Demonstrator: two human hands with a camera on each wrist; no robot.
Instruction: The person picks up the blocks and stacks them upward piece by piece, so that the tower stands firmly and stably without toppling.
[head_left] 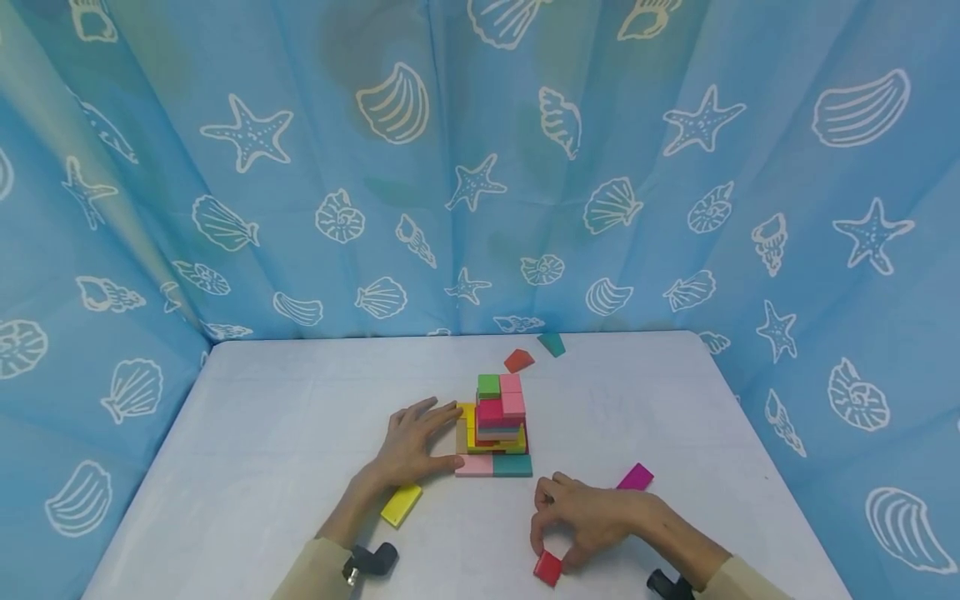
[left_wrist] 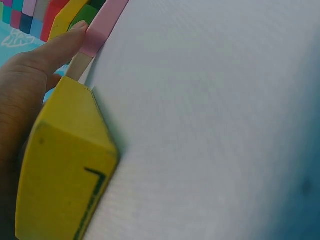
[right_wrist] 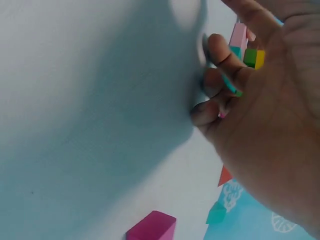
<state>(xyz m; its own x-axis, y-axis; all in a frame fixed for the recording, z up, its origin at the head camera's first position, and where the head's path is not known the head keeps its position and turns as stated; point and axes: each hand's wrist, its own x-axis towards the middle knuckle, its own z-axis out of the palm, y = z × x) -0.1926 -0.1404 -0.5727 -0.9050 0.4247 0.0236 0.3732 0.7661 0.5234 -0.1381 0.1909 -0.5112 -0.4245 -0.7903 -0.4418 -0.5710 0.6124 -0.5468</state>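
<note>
A layered stack of coloured blocks [head_left: 499,433] stands mid-table, with green and pink blocks on top. My left hand [head_left: 412,442] is at its left side, fingers spread. The thumb touches the pink block [head_left: 474,465] at the base, and the other fingertips reach the yellow block [head_left: 466,411] farther back. Nearer me, my right hand [head_left: 588,512] pinches a small red block [head_left: 548,568] between thumb and index finger, low over the table. That red block is not visible in the right wrist view, where the other fingers of my right hand [right_wrist: 265,115] are curled.
A loose yellow block [head_left: 401,505] lies below my left wrist; it looms large in the left wrist view. A magenta block [head_left: 636,477] lies beyond my right wrist. Behind the stack are an orange-red piece [head_left: 519,360] and a teal piece [head_left: 552,344], near the curtain [head_left: 480,233].
</note>
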